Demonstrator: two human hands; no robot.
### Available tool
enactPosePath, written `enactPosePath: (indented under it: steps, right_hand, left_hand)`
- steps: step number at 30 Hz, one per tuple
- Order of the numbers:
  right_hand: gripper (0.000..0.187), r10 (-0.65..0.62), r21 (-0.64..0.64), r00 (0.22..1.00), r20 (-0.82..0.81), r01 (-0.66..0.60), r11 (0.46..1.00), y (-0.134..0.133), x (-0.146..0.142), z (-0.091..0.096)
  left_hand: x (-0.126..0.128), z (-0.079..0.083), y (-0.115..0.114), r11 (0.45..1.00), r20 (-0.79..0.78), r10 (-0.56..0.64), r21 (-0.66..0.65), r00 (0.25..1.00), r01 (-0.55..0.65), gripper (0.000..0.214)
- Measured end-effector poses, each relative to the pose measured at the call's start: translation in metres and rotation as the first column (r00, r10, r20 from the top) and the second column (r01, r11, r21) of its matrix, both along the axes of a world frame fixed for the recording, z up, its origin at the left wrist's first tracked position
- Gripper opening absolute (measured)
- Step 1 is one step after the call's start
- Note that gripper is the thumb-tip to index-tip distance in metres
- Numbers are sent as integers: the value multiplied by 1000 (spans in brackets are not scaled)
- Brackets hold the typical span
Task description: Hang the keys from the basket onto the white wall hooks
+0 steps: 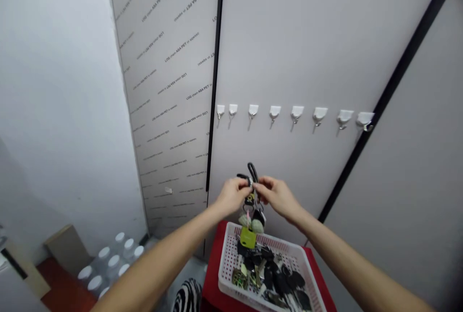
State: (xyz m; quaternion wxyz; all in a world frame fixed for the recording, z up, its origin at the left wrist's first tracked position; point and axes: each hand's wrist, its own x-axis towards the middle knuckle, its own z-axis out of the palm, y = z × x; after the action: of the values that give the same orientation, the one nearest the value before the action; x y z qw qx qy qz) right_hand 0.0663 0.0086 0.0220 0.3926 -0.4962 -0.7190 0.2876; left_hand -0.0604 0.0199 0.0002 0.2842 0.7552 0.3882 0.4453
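My left hand (231,195) and my right hand (277,195) meet in front of the wall, both pinched on a bunch of keys (252,206). A black loop of the bunch sticks up above my fingers. A lime-green tag (248,237) and dark fobs dangle below, just over a white plastic basket (227,254). The basket holds several more keys and black fobs and sits on a red surface (213,273).
A row of several white wall hooks (275,112) runs across the grey panel above my hands, all bare. A filmed panel with printed lettering stands at the left. White-capped bottles (108,264) are packed on the floor at lower left.
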Motion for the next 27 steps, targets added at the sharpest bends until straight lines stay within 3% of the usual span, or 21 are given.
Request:
enactPosePath:
  steps: [5,9,14,18,20,22,25,27]
  right_hand:
    - [17,15,-44,975,224,-5,999,-23,31,-41]
    - [13,62,-94,928,369,-29,995,-35,43,-69]
    - [9,76,-141,880,469,-10,990,-40,43,-99]
    - [10,128,-233,914,384,-39,972,-35,41,-97]
    - [20,108,-281,967,232,-39,959,-29,41,-85]
    - [32,25,-327,1000,-6,-26,945,-21,39,-68]
    - [43,-55,-353,912,-407,-102,930,-12,35,-35]
    - [48,-5,-311,813,-583,-216,926,-9,31,-13]
  left_hand:
    - [19,-42,-21,999,-295,-38,-13,955,35,20]
    - [25,-60,-28,1000,-564,-18,-18,825,9,20]
    - [25,-63,-37,997,-774,29,65,633,34,19]
    - [17,-56,-41,999,-830,35,42,557,0,19]
    - [13,-52,-38,999,-813,18,-14,582,-50,19]
    - [12,-47,-31,993,-714,2,-82,701,-86,18]
    - [16,-28,-17,953,-314,-56,-300,948,-43,30]
    - [22,-8,-7,882,57,-127,-450,990,139,43]
